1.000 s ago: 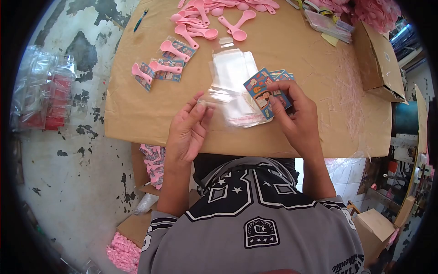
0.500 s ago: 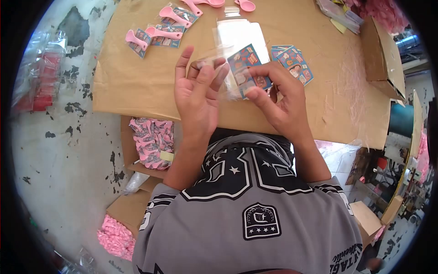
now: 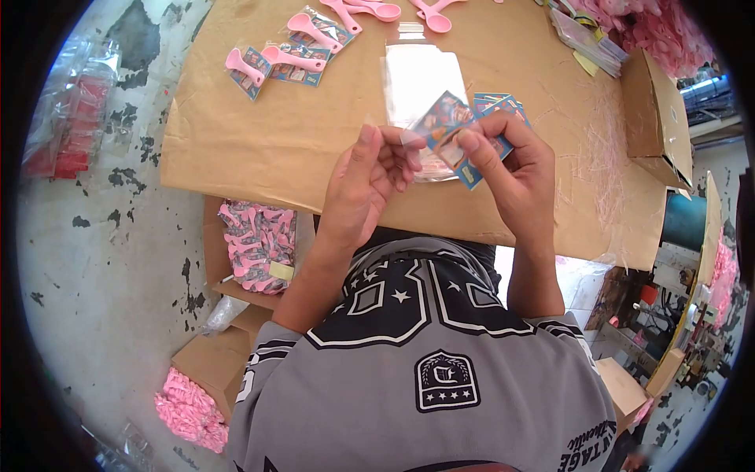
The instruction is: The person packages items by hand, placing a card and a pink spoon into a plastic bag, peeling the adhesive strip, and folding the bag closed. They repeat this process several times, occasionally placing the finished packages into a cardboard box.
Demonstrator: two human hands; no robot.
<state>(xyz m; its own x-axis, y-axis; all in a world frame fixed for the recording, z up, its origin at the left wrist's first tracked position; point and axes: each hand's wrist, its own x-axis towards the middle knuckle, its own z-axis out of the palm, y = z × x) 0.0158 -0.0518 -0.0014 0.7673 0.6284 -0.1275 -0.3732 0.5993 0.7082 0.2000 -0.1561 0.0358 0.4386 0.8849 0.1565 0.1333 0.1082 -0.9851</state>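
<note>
My right hand (image 3: pixel 515 161) pinches a blue printed card (image 3: pixel 452 130) between thumb and fingers, tilted above the table. My left hand (image 3: pixel 362 181) faces it, fingers curled, with a clear plastic bag (image 3: pixel 410 140) at its fingertips. The bag meets the near-left side of the card; how far the card sits inside it is blurred. Beneath the hands lies a stack of clear bags (image 3: pixel 421 75) with a bright white glare. More blue printed cards (image 3: pixel 495 102) are partly hidden behind my right hand.
Pink measuring spoons (image 3: pixel 314 33) lie at the far left on bagged cards, with loose pink spoons (image 3: pixel 437 20) at the back. A cardboard box (image 3: pixel 657 118) stands on the right. Below the table's left edge, a carton holds packed pink spoons (image 3: pixel 259 244).
My right hand has moved right and slightly down with the card, which is now more tilted. My left hand's fingers have curled in, and the bag has shifted right with them.
</note>
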